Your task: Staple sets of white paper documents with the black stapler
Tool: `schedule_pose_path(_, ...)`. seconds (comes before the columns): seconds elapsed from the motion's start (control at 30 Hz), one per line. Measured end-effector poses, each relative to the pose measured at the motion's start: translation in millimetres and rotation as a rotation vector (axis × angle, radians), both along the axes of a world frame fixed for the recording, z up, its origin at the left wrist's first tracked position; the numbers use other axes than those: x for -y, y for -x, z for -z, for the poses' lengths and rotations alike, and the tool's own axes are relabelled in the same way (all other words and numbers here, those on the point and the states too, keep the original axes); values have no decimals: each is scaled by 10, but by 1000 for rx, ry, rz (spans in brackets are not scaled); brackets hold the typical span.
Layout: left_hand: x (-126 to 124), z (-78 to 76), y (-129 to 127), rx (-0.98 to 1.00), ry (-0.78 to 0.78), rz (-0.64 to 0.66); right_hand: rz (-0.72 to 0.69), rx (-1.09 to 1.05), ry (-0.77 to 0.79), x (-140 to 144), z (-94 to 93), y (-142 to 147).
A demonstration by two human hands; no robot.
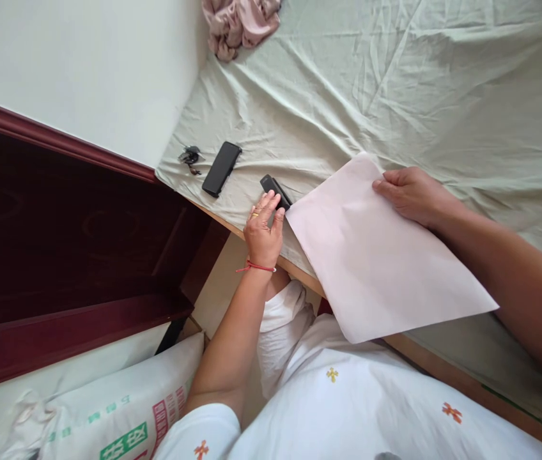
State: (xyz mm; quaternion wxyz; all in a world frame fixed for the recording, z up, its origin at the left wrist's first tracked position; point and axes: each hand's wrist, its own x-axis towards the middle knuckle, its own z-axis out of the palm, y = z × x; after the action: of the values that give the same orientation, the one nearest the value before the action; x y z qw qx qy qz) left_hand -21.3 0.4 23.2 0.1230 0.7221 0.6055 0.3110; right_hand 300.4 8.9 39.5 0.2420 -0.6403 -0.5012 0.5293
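My right hand (410,195) pinches the upper right edge of white paper (386,255), thumb on top. The paper slants over the bed's edge, its lower part above my lap. I cannot tell if it is one sheet or more. My left hand (264,227) has its fingers stretched out, beside a small black stapler (277,190) lying on the sheet. The fingertips reach its near side and partly cover it; whether they touch it is unclear. One corner of the paper lies close to the stapler's end.
A black phone (222,169) lies on the pale green bedsheet (328,108), left of the stapler. Beside it are keys (190,156). Pink cloth (242,25) is bunched at the back. A dark red wooden panel (60,217) stands at left, above a white printed sack (122,396).
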Motion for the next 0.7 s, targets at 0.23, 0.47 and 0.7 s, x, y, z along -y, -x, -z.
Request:
schedule_pose_path(0.23, 17, 88, 2, -19, 31, -6, -1, 23, 35, 11, -87, 31)
schedule_pose_path(0.47, 38, 38, -30, -102, 70, -12, -23, -8, -4, 15, -44, 20)
schedule_pose_path(0.7, 106, -42, 57, 81, 42, -3, -124, -387, 16, 49, 87, -64)
